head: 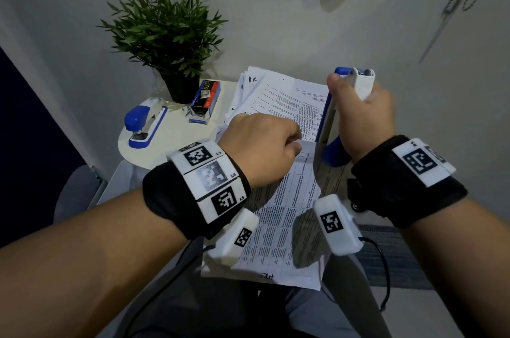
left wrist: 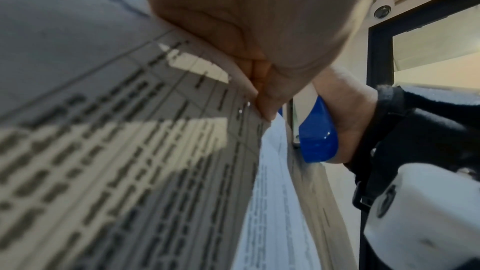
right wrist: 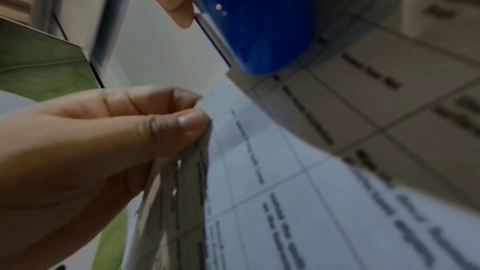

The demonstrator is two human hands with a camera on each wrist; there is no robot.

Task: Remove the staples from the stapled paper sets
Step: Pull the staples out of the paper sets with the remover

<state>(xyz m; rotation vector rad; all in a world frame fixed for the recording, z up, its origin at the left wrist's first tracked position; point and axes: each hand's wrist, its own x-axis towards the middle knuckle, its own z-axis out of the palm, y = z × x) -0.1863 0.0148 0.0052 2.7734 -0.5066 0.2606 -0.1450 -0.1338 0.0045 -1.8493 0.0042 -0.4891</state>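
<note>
Grey partition walls box in a small pale round table, and both hands are working just above its near edge.

My left hand is curled shut, thumb and fingers pinching the top corner of the printed white paper set with ruled table lines, which hangs down toward my lap. My right hand is wrapped around a blue-and-white plastic stapler held on end, rear up, blue nose down. That nose sits just right of the pinched corner, touching or nearly touching the top sheet's edge.

So the relation that matters, I reckon: the corner lies directly left of the stapler's low end, and the tool's long axis runs near vertical, roughly square to the paper's top edge. The right hand is the one that has to close that gap; the left only steadies.

Further out there's the loose pile of printed sheets behind both hands, a second blue-and-white stapler lying flat on the table, a small staple box and a potted green plant.

Views differ a lot. The left wrist shows two tiny bright specks beside my fingertips, maybe staple legs or punch holes, I can't tell. The right wrist shows sheets fanning apart below my thumb, which the head view hides entirely.
</note>
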